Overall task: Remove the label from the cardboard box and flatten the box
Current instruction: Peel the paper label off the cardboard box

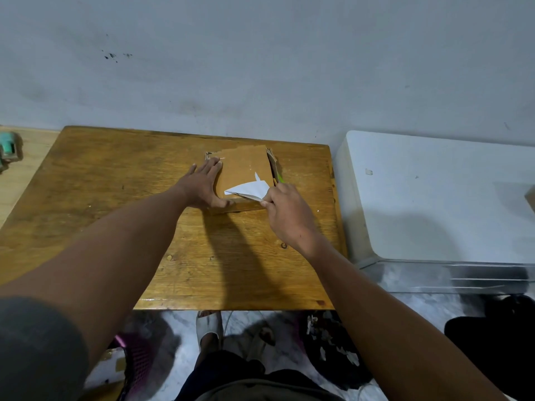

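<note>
Two bare hands on a brown cardboard box [244,169] lying low toward the far edge of the wooden counter [115,198], which has an orange-brown varnished top, visible grain and rounded corners. Box top face is matte kraft board, roughly rectangular, with a pale torn strip along its far edge; crumpled flap edges show on the right side. Left hand [202,185] lies flat with fingers straight and spread, palm down on the box's left edge, thumb along the near edge, nothing held. Right hand [286,209] has its grip closed on the white paper label [247,189], pinching its near-right corner between thumb and fingers; the label is peeled up into a creased triangular sheet, its left tip touching the cardboard, a small pointed white sliver just behind it on the box face. Something green shows just beyond the right hand; cannot tell what. White smooth-topped unit [434,198] stands right of the counter. Marbled floor below holds a black bag [333,351] with paper scraps.
</note>
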